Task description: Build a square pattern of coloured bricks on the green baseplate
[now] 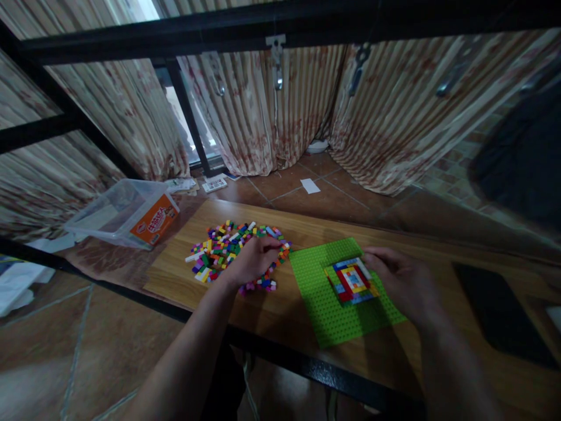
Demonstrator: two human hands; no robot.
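Observation:
A bright green baseplate [315,292] lies on a wooden board. A square build of red, blue, yellow and white bricks [352,280] stands on its middle. My right hand [401,280] rests on the plate's right side, its curled fingers touching the build's right edge. My left hand [254,260] lies over the right part of a pile of loose coloured bricks [219,248], fingers curled down into them; what they hold is hidden.
A clear plastic tub with an orange label [131,213] lies tipped at the left. A dark flat object [495,310] lies on the board at the right. Black metal bars [280,26] cross above and below. Striped curtains [272,111] hang behind, over a tiled floor.

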